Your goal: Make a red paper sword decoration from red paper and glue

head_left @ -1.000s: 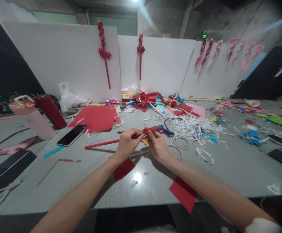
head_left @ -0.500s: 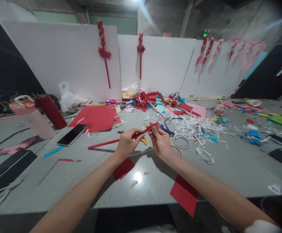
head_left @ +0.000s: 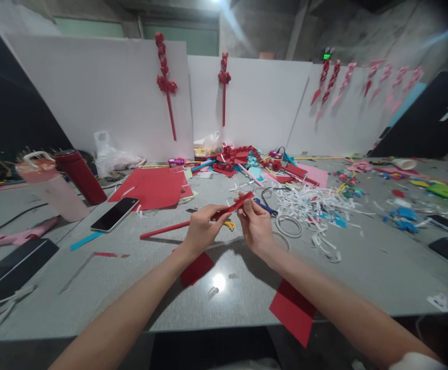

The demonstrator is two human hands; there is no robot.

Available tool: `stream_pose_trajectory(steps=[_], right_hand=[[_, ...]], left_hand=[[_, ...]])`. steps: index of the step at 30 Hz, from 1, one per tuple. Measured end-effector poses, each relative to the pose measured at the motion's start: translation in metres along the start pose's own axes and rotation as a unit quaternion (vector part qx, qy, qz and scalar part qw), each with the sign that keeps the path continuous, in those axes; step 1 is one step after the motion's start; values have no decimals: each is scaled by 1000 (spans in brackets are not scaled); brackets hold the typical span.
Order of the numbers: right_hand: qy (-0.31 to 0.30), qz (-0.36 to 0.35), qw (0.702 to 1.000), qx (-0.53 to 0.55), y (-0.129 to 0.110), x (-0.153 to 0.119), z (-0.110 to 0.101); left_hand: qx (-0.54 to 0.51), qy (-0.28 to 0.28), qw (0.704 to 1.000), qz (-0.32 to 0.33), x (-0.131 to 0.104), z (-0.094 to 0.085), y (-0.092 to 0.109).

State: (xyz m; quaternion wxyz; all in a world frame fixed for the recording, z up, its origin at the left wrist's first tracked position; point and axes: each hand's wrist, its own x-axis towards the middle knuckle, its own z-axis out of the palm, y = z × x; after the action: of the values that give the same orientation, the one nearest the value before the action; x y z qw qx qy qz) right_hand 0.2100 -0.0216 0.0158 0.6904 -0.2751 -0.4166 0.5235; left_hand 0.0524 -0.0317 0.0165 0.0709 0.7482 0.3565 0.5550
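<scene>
A narrow folded strip of red paper [head_left: 244,200] runs between my two hands above the middle of the table. My left hand [head_left: 204,226] is closed on its left end, thumb and fingers pinched together. Thumb and fingertips of my right hand [head_left: 255,225] grip the strip near its right end. A thin red paper stick [head_left: 164,229] extends left from behind my left hand; whether it joins the strip is hidden. Yellow scissor handles [head_left: 229,224] show just below the strip. Beneath my left forearm lies a red paper piece [head_left: 198,270].
Red sheets [head_left: 150,187] and a phone [head_left: 115,215] lie left, near a pink bottle [head_left: 50,187] and red flask [head_left: 80,177]. White paper shreds [head_left: 304,203] are heaped right. Another red sheet [head_left: 294,311] overhangs the front edge. Red paper ornaments [head_left: 224,77] hang on white panels behind.
My right hand's fingers have shifted slightly along the red strip, and more of its right end shows. My left hand stays nearly in place.
</scene>
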Motion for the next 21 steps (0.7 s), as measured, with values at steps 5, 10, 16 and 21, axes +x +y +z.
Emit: stream_pose_trajectory(steps=[5, 10, 16, 21], right_hand=[[-1, -7, 1000, 3, 1, 4, -5], [-8, -36, 999, -19, -1, 5, -7], [-34, -87, 988, -121, -1, 7, -13], [-90, -127, 965, -212, -6, 7, -18]], left_hand=[[33, -42, 996, 73, -1, -6, -9], [61, -41, 989, 131, 0, -11, -13], [57, -51, 988, 137, 0, -14, -18], [70, -54, 986, 141, -1, -17, -26]])
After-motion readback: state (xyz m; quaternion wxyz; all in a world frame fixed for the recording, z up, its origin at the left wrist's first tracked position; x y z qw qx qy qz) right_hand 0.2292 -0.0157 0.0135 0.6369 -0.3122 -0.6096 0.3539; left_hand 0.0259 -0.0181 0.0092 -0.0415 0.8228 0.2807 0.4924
